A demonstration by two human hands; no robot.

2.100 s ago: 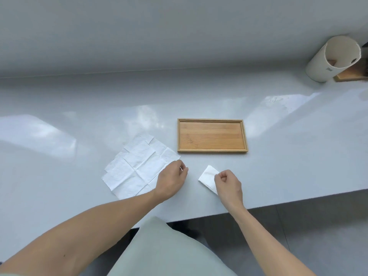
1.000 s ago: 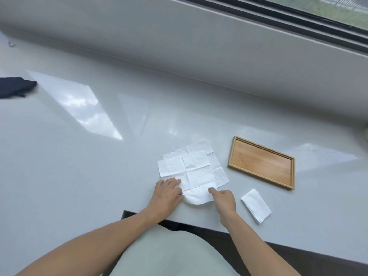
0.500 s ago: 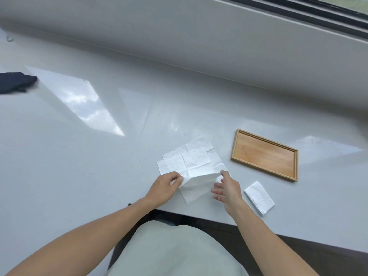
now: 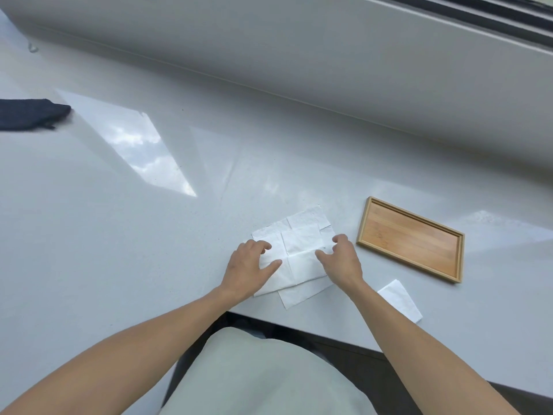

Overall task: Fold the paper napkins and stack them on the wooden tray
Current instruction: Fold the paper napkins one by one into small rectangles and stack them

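Observation:
A loose pile of white paper napkins [image 4: 302, 232] lies unfolded on the grey counter, left of the wooden tray [image 4: 413, 239], which holds nothing. My left hand [image 4: 248, 265] and my right hand [image 4: 342, 260] are both down on the top napkin [image 4: 299, 265]. Fingers and thumbs are bent and gripping the sheet at its left and right sides. The sheet lies nearly flat over the pile. One small folded napkin [image 4: 399, 301] rests on the counter near its front edge, below the tray and right of my right forearm.
A dark blue cloth [image 4: 30, 113] lies at the far left of the counter. The counter's front edge [image 4: 329, 323] runs just under the napkin pile. A grey wall and a window sill rise behind.
The view swung left from the tray. My left hand lifted the near edge of the top napkin, and now that sheet is down again with both hands on it.

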